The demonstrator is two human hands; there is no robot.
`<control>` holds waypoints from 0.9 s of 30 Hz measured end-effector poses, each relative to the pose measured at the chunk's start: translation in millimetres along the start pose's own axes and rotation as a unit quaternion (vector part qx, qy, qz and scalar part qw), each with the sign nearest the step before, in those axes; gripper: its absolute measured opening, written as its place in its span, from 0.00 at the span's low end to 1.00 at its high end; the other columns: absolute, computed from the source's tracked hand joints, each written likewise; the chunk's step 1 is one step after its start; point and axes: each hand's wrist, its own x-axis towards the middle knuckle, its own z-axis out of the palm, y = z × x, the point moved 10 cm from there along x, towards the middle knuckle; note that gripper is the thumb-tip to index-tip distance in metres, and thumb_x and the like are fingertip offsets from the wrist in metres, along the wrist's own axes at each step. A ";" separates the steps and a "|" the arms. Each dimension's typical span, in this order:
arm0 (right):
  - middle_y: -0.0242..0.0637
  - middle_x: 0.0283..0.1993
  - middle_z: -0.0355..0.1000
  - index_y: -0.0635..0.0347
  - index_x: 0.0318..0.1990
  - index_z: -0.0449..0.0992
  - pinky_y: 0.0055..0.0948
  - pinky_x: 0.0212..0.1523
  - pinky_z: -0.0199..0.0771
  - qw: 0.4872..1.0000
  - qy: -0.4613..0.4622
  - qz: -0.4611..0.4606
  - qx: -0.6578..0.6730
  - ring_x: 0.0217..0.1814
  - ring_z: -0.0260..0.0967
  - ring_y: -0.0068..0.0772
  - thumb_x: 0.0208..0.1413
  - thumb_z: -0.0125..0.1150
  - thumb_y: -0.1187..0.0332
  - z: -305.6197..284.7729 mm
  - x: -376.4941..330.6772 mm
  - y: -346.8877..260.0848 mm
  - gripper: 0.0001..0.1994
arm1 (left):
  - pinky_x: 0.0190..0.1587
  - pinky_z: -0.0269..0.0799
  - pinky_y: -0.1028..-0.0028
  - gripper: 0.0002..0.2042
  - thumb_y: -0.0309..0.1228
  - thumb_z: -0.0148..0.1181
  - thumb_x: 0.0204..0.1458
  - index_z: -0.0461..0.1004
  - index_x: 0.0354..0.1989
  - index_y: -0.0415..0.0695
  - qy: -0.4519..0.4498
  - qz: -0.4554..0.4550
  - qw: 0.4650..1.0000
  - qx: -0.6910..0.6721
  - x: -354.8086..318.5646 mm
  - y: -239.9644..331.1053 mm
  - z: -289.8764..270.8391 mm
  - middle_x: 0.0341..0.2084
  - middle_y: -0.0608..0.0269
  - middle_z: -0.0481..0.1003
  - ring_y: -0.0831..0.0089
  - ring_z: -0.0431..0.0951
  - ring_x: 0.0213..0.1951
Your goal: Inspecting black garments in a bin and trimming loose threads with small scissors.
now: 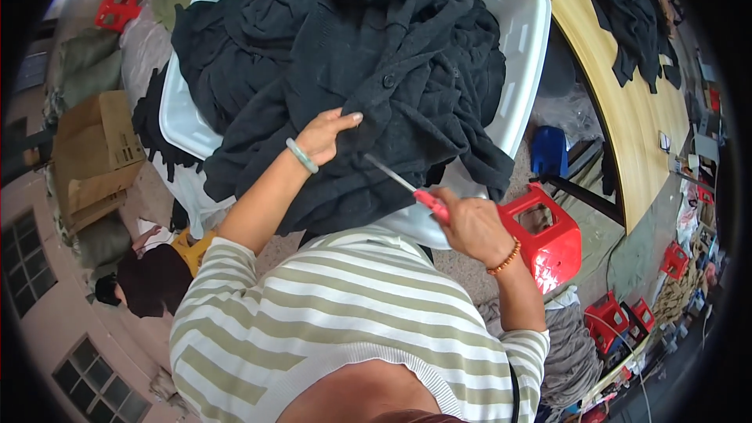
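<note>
A black knitted garment with buttons (423, 106) lies spread over a heap of dark clothes in front of me. My left hand (325, 137) is closed on its cloth, thumb on top and the other fingers partly hidden. In my right hand (474, 227) is a red-handled tool with a thin metal shaft (429, 202), which looks like a screwdriver. Its shaft points up and left, and its tip is close to the cloth; I cannot tell whether they touch. A white plastic tub (533, 39) holds the heap, and part of the garment hangs over its near rim.
Just right of my right hand stands a red plastic stool (548, 239). A wooden table (642, 125) with dark clothes on it curves along the right. Over on the left are a cardboard box (98, 153) and a person in dark clothing (157, 278). Grey cloth (568, 352) is piled at lower right.
</note>
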 end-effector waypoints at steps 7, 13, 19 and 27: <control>0.50 0.23 0.72 0.56 0.46 0.69 0.48 0.31 0.71 0.986 0.136 0.091 -0.035 0.27 0.72 0.56 0.52 0.60 0.66 -48.3 13.8 19.4 0.15 | 0.59 0.69 0.66 0.12 0.24 0.54 0.58 0.72 0.49 0.35 -0.040 -0.011 0.990 -0.134 -0.2 10.8 6.1 0.47 0.56 0.76 0.67 0.75 0.51; 0.50 0.23 0.72 0.57 0.45 0.70 0.48 0.31 0.71 0.993 0.104 0.028 -0.057 0.28 0.73 0.54 0.51 0.61 0.66 -46.7 32.3 4.5 0.15 | 0.60 0.67 0.64 0.12 0.28 0.51 0.61 0.71 0.50 0.36 -0.060 0.026 0.988 -0.139 5.6 6.1 1.4 0.48 0.56 0.75 0.66 0.74 0.53; 0.51 0.24 0.72 0.56 0.48 0.70 0.47 0.32 0.71 0.997 -0.036 -0.066 0.012 0.29 0.73 0.54 0.52 0.61 0.65 0.1 19.1 -24.8 0.16 | 0.59 0.68 0.67 0.13 0.31 0.50 0.62 0.73 0.48 0.37 -0.042 0.008 0.984 -0.172 4.2 12.8 5.8 0.47 0.56 0.76 0.67 0.74 0.53; 0.43 0.33 0.76 0.48 0.68 0.56 0.30 0.41 0.72 0.967 0.140 -0.061 0.205 0.34 0.76 0.35 0.49 0.61 0.78 -55.4 75.7 0.6 0.37 | 0.37 0.72 0.64 0.13 0.34 0.56 0.54 0.77 0.40 0.37 -0.057 0.381 0.759 0.525 -25.1 36.5 112.4 0.31 0.49 0.77 0.54 0.78 0.33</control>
